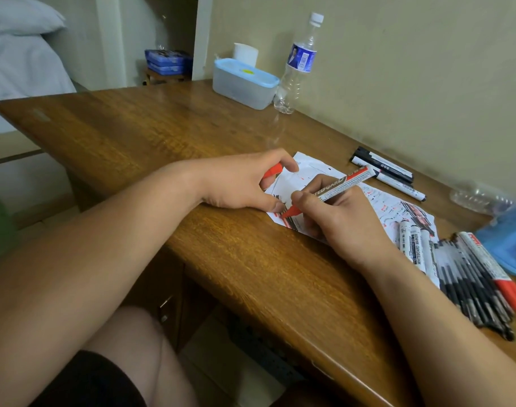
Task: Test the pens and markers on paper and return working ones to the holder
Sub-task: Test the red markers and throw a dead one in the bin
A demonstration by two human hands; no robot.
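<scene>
My right hand (343, 218) grips a red whiteboard marker (343, 183), its red tip touching the scribbled sheet of paper (383, 201) near the paper's front left corner. My left hand (239, 183) rests on the paper's left edge and holds the marker's red cap (272, 172) in its fingers. To the right lie two capped whiteboard markers (412, 245), a bundle of several black pens (471, 286) and another red marker (491, 268). A few black markers (386, 171) lie behind the paper near the wall. I cannot make out a holder for certain.
On the wooden desk (162, 148) stand a blue-lidded plastic box (245, 82) and a water bottle (299, 66) at the back. A blue object (509, 245) and a flattened clear bottle (480, 198) sit at the right edge. The wall runs along the desk's right side.
</scene>
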